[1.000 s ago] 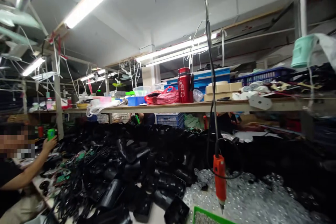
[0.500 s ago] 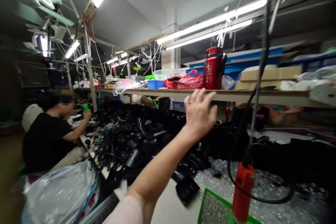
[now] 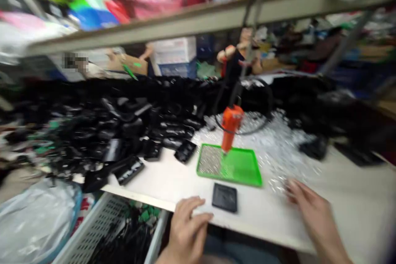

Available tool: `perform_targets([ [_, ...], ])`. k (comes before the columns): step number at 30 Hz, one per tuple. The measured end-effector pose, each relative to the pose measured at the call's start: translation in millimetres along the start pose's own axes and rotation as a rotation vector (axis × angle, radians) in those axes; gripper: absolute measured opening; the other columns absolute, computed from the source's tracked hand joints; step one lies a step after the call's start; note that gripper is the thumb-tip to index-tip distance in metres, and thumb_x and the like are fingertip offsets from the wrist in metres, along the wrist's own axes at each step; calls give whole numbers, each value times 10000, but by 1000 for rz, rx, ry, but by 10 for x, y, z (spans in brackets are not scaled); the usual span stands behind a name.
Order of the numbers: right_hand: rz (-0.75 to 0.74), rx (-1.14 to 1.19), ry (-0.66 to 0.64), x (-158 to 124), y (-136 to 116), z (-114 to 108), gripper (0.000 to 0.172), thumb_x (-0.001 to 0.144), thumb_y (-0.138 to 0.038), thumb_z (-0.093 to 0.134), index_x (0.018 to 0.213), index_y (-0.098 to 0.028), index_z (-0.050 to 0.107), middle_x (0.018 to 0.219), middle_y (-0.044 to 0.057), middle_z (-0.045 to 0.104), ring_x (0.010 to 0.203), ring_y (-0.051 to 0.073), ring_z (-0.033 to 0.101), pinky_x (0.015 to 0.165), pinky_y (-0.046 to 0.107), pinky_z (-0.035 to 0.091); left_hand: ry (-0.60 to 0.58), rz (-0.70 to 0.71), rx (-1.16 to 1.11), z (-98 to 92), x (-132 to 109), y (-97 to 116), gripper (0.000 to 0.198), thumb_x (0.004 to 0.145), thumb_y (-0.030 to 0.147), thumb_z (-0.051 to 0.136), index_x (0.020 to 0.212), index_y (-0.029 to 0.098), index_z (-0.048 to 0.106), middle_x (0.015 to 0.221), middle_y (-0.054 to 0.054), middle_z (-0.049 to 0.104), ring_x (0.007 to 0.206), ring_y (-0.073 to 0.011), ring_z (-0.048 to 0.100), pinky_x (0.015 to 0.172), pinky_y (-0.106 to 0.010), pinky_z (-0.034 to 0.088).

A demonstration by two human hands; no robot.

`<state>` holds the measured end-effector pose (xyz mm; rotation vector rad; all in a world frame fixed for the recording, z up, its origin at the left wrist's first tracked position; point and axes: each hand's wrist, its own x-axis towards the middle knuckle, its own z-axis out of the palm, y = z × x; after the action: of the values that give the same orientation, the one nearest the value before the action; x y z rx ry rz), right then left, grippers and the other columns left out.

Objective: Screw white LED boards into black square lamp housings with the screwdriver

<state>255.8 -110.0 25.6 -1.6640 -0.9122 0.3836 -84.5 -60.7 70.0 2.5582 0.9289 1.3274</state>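
Black part, flat and square, lay on the white table in the lower middle of the frame, just below the green tray and apart from it. The left hand rested at the near table edge just left of the part, fingers loosely spread on the surface, gripping nothing and not touching the part. The right hand lay at the lower right, open and palm down, also holding nothing, its fingertips at the fringe of a heap of clear bits; whether they touched the bits could not be told.

The tray held a patch of small screws in its left half. An orange driver hung on a cable over the tray, tip down, near the screws. A big pile of black parts filled the left and middle of the frame. A white basket sat under the table edge at the lower left, beside a plastic bag. A shelf ran across the top, its load blurred. Below it, upper middle, another person's hands showed, blurred.
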Motion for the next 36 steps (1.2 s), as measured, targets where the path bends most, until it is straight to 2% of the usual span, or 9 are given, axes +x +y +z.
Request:
perform_targets([
  [2,304,293,22,-219,-224,153,422,706,-556,708,853,-161,733,739,94,704,595,189,640,515,322,555,-91,-147,-163,26,149,41,273,857,111,527,1031,249,687,1027,-68,695,971,-197,652,840,-325,534],
  [5,498,573,-28,-401,-510,483,451,573,-527,809,782,-136,732,650,45,676,540,128,596,478,252,542,-244,-413,-396,242,396,121,281,916,232,502,1149,224,658,1057,-72,702,985,-195,651,880,-328,524],
  [11,546,677,-191,-744,-670,747,362,656,-494,773,794,-161,737,690,23,701,534,99,610,526,222,553,-459,-763,-747,596,546,284,452,875,382,560,1274,171,591,1127,-76,706,984,-211,659,892,-337,518],
  [14,348,436,-237,-865,-612,722,312,785,-455,674,901,-173,743,720,39,718,577,136,640,563,273,572,-441,-878,-752,599,462,240,379,842,396,593,1122,160,690,977,-65,742,840,-197,672,797,-310,532],
  [19,-584,-227,-95,-944,-554,617,196,821,-172,667,998,-227,730,924,64,729,858,176,632,784,320,543,-459,-1060,-788,515,250,137,435,786,427,642,1102,135,705,729,-30,713,605,-141,594,613,-256,497],
  [23,-993,-502,-193,-998,-581,645,195,875,-141,576,998,-204,714,928,62,733,850,172,599,713,301,476,-537,-1112,-827,464,127,136,439,787,451,639,1086,140,715,727,-25,712,587,-136,580,608,-259,497],
  [26,-1060,-504,-232,-991,-579,699,229,909,-123,491,1007,-145,697,938,79,736,873,181,601,698,304,450,-579,-1037,-738,411,112,81,431,871,458,537,1127,151,697,742,-33,716,646,-162,621,663,-287,521],
  [32,-951,-566,-23,-825,-455,762,197,834,-127,648,956,-272,702,811,-2,723,799,142,556,758,279,435,-423,-607,-377,368,266,-162,410,858,314,563,1261,248,591,1189,-77,636,1026,-217,616,845,-351,542],
  [36,-994,-530,-23,-780,-455,762,196,801,-138,703,942,-274,709,715,-15,682,765,134,540,732,271,436,-541,-687,-576,409,363,-140,393,891,344,525,1261,233,599,1129,-70,662,953,-198,630,818,-324,540],
])
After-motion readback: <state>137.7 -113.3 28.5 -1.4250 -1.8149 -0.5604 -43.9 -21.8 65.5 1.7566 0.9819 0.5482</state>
